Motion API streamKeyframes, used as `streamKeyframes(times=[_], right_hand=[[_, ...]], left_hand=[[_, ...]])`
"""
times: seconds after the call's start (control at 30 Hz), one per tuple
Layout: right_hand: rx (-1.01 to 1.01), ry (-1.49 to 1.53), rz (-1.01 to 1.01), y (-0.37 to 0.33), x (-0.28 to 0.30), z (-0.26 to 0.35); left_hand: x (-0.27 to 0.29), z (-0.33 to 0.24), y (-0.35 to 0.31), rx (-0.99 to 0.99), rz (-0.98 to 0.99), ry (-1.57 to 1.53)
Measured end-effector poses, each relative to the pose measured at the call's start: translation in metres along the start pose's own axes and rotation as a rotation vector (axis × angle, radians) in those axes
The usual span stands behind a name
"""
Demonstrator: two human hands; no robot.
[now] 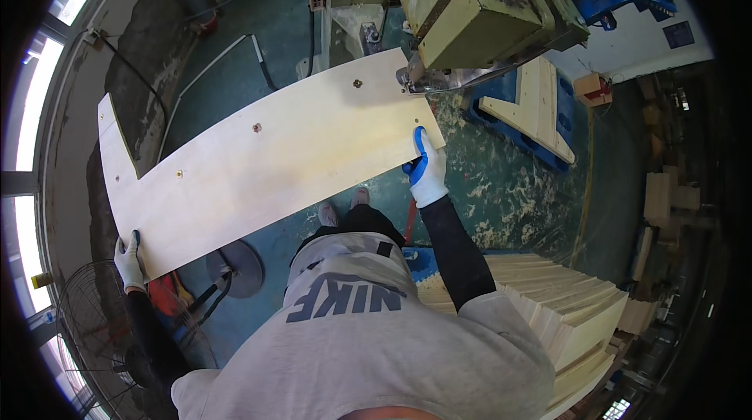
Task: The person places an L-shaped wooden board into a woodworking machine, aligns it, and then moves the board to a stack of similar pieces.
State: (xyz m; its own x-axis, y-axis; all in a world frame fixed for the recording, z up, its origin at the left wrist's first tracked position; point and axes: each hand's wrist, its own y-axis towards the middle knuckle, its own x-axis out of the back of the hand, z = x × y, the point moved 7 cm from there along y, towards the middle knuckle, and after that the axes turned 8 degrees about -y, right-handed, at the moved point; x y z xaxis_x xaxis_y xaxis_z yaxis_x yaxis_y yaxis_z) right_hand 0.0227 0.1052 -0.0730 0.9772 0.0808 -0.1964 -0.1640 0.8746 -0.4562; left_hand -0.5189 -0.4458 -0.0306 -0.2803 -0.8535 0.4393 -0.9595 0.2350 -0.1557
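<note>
I hold a long, pale plywood panel (266,154) flat in front of me; it is L-shaped at its left end and has several small holes. My left hand (130,261), in a white glove, grips its near left corner. My right hand (427,171), in a white and blue glove, grips its near right corner. The panel's far right edge lies under the head of a pale green machine (470,17), by a metal part (427,79) at the edge.
A stack of similar pale wood panels (564,310) stands at my lower right. More cut wood pieces rest on a blue pallet (533,107) behind the machine. A floor fan (94,318) and its round base (239,263) stand at my left on the green floor.
</note>
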Motion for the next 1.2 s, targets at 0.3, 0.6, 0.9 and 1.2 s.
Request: streamKeyframes(times=[0.3, 0.6, 0.9, 1.2], right_hand=[[-0.074, -0.116, 0.189, -0.056, -0.03, -0.027], [-0.014, -0.143, 0.093, -0.063, -0.036, -0.03], [0.023, -0.133, 0.111, -0.052, -0.047, -0.009], [0.033, -0.203, 0.155, -0.027, -0.066, -0.007]], left_hand=[[0.006, -0.012, 0.039, -0.098, -0.001, 0.046], [0.004, -0.029, 0.058, -0.127, -0.013, 0.05], [0.005, -0.027, 0.042, -0.1, -0.059, 0.012], [0.007, -0.013, 0.054, -0.039, -0.077, -0.085]])
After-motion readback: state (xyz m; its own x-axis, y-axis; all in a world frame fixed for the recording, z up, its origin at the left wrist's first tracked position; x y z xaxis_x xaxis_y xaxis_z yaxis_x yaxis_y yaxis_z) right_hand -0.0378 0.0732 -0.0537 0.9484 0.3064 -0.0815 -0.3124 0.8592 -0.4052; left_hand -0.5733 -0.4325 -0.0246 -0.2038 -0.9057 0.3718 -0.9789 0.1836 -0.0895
